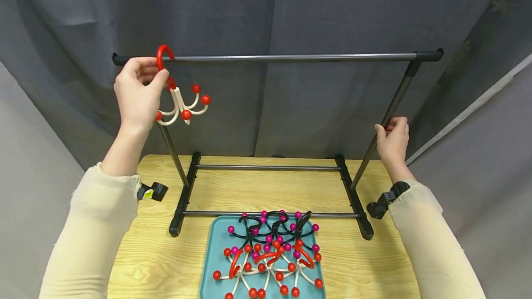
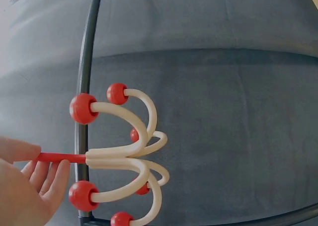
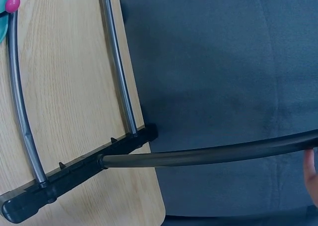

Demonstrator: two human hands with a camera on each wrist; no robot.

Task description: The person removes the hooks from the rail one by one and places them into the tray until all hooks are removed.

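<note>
My left hand (image 1: 138, 93) pinches the red hook of a cream multi-arm hanger (image 1: 178, 99) with red ball tips, near the left end of the rack's top rail (image 1: 270, 58). The curve of the hook overlaps the rail in the head view. Its arms fan out below the hook, and the left wrist view shows the hanger (image 2: 117, 156) side-on, thumb and fingers on the red stem. On the other side, my right hand (image 1: 394, 144) holds the rack's right post (image 1: 365, 167) around mid-height. Only a bit of that hand (image 3: 311, 179) shows in the right wrist view.
A teal tray (image 1: 206, 262) at the front of the wooden table (image 1: 141, 253) bears several black hangers with pink balls (image 1: 274, 227) and several cream ones with red balls (image 1: 268, 269). The rack's black feet (image 1: 183, 202) stand on the table. A grey curtain (image 1: 332, 8) hangs behind.
</note>
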